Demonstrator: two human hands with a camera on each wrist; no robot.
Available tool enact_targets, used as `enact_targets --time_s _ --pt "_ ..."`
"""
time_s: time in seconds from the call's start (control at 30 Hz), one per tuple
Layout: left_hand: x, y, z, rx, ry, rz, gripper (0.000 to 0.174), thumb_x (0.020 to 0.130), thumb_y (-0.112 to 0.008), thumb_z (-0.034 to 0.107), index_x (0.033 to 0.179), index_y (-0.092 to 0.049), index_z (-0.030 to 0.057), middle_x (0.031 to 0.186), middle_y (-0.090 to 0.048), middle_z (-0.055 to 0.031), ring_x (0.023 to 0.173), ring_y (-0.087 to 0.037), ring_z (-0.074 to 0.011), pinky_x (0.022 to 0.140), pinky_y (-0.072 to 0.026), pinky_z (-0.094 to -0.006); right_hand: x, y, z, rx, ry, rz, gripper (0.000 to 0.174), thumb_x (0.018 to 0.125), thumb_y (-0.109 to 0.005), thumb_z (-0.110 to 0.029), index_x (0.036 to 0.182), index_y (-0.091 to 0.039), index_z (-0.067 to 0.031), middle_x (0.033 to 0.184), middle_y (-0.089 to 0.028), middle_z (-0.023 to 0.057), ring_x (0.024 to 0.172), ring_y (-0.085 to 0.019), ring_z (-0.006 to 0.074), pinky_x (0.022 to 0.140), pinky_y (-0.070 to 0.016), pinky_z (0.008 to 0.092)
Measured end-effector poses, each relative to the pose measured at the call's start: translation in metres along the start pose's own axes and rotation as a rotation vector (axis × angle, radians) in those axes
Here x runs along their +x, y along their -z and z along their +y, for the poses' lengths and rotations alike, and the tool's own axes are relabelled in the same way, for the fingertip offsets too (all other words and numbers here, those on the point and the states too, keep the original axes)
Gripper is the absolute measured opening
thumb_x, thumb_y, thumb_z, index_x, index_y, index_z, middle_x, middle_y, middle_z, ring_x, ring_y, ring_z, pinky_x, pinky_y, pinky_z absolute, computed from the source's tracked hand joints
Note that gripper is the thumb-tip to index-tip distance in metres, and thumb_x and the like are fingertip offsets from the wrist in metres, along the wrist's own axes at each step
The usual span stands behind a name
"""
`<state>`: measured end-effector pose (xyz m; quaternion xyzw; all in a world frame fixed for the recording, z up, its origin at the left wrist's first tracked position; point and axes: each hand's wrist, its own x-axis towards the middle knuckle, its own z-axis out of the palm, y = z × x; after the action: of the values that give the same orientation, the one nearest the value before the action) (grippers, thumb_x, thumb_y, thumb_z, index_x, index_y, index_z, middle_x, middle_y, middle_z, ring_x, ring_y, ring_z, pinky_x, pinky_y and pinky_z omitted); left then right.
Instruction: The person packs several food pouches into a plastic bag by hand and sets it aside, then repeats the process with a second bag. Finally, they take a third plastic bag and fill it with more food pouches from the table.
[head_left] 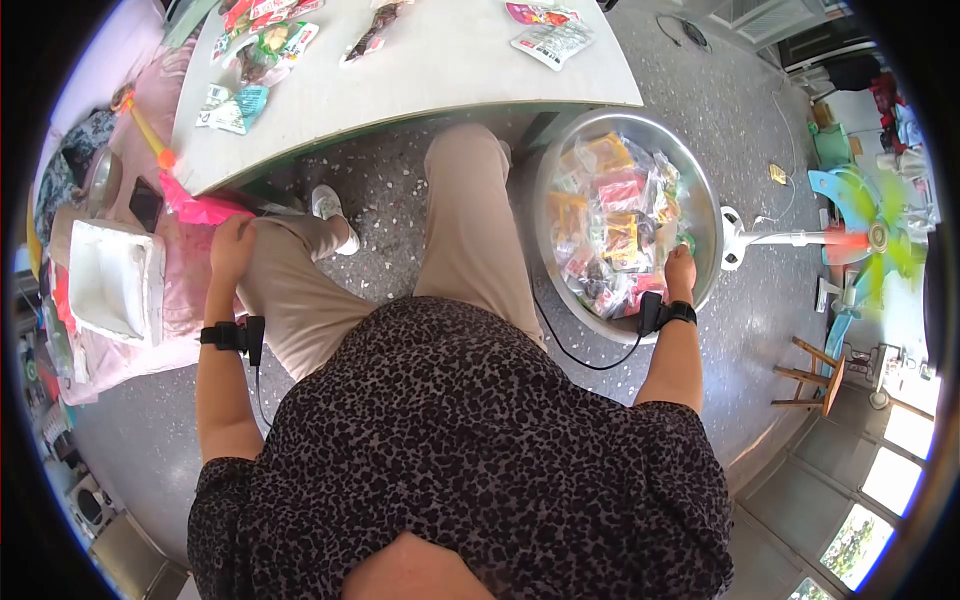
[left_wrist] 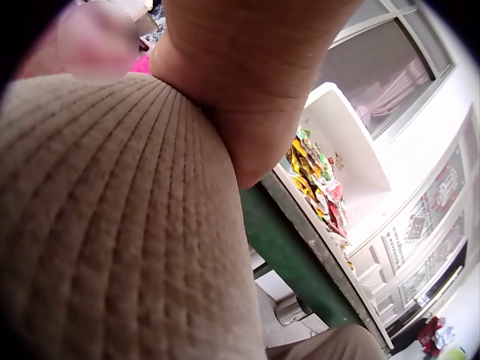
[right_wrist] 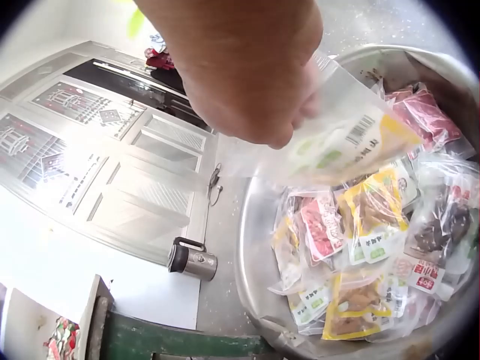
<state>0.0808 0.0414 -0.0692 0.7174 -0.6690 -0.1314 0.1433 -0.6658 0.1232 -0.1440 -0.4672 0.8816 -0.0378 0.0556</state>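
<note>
My right hand (head_left: 680,268) is over the right side of a large metal basin (head_left: 707,180) full of sealed food packets (head_left: 620,190). In the right wrist view the hand (right_wrist: 259,97) pinches a clear packet (right_wrist: 330,150) with a yellow corner, above packets with yellow (right_wrist: 373,206) and red (right_wrist: 322,225) labels. My left hand (head_left: 234,245) rests on the left knee, next to a pink plastic piece (head_left: 200,208); in the left wrist view it (left_wrist: 240,82) lies against the beige trouser leg (left_wrist: 135,225), its fingers hidden.
A white table (head_left: 400,80) ahead carries several packets (head_left: 232,108). On the pink cloth at the left stands a white foam box (head_left: 115,280). A fan (head_left: 875,238) and a wooden stool (head_left: 815,377) stand at the right. A metal jug (right_wrist: 196,261) is on the floor.
</note>
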Motion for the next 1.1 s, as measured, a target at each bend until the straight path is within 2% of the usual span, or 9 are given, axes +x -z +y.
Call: enact_targets --time_s 0.07,0.2,0.3,0.33,0.43,0.5,0.63,0.77,1.1 --pt "-0.001 -0.001 -0.001 0.01 0.006 0.008 0.027 0.074 -0.05 0.021 0.092 -0.055 0.0019 0.092 -0.056 -0.0152 0.09 -0.05 -0.0298 0.078 -0.0386 -0.0358 0.008 -0.009 0.008 -0.076 0.024 0.057 0.017 0.074 -0.046 -0.019 0.079 -0.054 -0.0049 0.076 -0.057 0.0201 0.073 -0.055 0.0362 0.066 -0.0429 0.0442" --pt "-0.001 -0.003 -0.006 0.002 0.005 0.012 0.027 0.074 -0.05 0.021 0.093 -0.055 0.0027 0.092 -0.056 -0.0144 0.09 -0.05 -0.0293 0.079 -0.0386 -0.0355 0.007 -0.051 0.005 0.013 0.259 -0.14 0.019 0.073 -0.046 -0.019 0.077 -0.055 -0.0025 0.078 -0.057 0.0196 0.075 -0.055 0.0348 0.067 -0.0439 0.0415" --pt "-0.003 -0.001 -0.003 0.001 -0.002 0.02 0.026 0.073 -0.051 0.021 0.092 -0.056 0.003 0.091 -0.056 -0.0137 0.089 -0.051 -0.0292 0.078 -0.0391 -0.0358 -0.007 -0.059 -0.046 0.233 0.527 -0.201 0.018 0.07 -0.051 -0.018 0.075 -0.056 -0.0015 0.074 -0.058 0.0175 0.072 -0.057 0.0302 0.065 -0.0448 0.0355" --pt "-0.003 0.001 0.001 0.007 0.002 0.025 0.025 0.073 -0.051 0.021 0.091 -0.056 0.0031 0.091 -0.056 -0.0134 0.088 -0.051 -0.0291 0.077 -0.0393 -0.036 -0.012 -0.054 -0.075 0.326 0.288 -0.233 0.017 0.069 -0.054 -0.017 0.075 -0.056 -0.001 0.072 -0.058 0.0154 0.069 -0.057 0.0261 0.063 -0.0445 0.0329" --pt "-0.003 0.0 0.002 0.018 -0.03 0.058 0.024 0.072 -0.052 0.021 0.088 -0.057 0.0041 0.089 -0.057 -0.0123 0.086 -0.052 -0.0291 0.076 -0.0403 -0.0365 -0.002 -0.037 -0.138 0.421 0.37 -0.284 0.019 0.071 -0.05 -0.016 0.08 -0.055 -0.0003 0.081 -0.057 0.0179 0.077 -0.055 0.0314 0.069 -0.0432 0.0354" --pt "-0.004 -0.003 -0.002 0.046 -0.037 0.124 0.023 0.07 -0.053 0.021 0.086 -0.057 0.0052 0.087 -0.057 -0.0114 0.084 -0.053 -0.0292 0.074 -0.0413 -0.0368 0.003 -0.016 -0.186 0.565 0.542 -0.198 0.018 0.072 -0.053 -0.014 0.084 -0.054 0.0004 0.072 -0.056 0.0092 0.068 -0.053 0.0168 0.063 -0.0426 0.0276" --pt "-0.006 0.003 0.008 0.07 0.032 0.1 0.023 0.069 -0.052 0.023 0.085 -0.057 0.0066 0.087 -0.057 -0.0104 0.087 -0.051 -0.0278 0.076 -0.0397 -0.0378 -0.007 0.046 -0.294 0.741 0.655 -0.244 0.015 0.075 -0.052 -0.01 0.086 -0.053 0.0004 0.073 -0.052 0.0042 0.069 -0.049 0.011 0.064 -0.0402 0.0228" --pt "-0.009 0.006 0.011 0.074 0.064 0.086 0.024 0.069 -0.051 0.025 0.085 -0.058 0.0077 0.09 -0.056 -0.0095 0.09 -0.05 -0.0264 0.079 -0.0374 -0.0381 -0.031 0.094 -0.391 0.854 0.956 -0.234 0.015 0.075 -0.052 -0.009 0.088 -0.053 0.0004 0.074 -0.055 0.0086 0.068 -0.052 0.0138 0.063 -0.0421 0.0251" --pt "-0.009 0.012 0.005 -0.239 0.027 0.26 0.018 0.07 -0.052 0.015 0.083 -0.055 0.0039 0.083 -0.056 -0.0122 0.081 -0.053 -0.0278 0.07 -0.0426 -0.0352 -0.094 0.095 -0.554 0.85 1.306 -0.5 0.015 0.077 -0.053 -0.011 0.087 -0.052 -0.0001 0.078 -0.056 0.0104 0.069 -0.054 0.0183 0.062 -0.0432 0.0278"
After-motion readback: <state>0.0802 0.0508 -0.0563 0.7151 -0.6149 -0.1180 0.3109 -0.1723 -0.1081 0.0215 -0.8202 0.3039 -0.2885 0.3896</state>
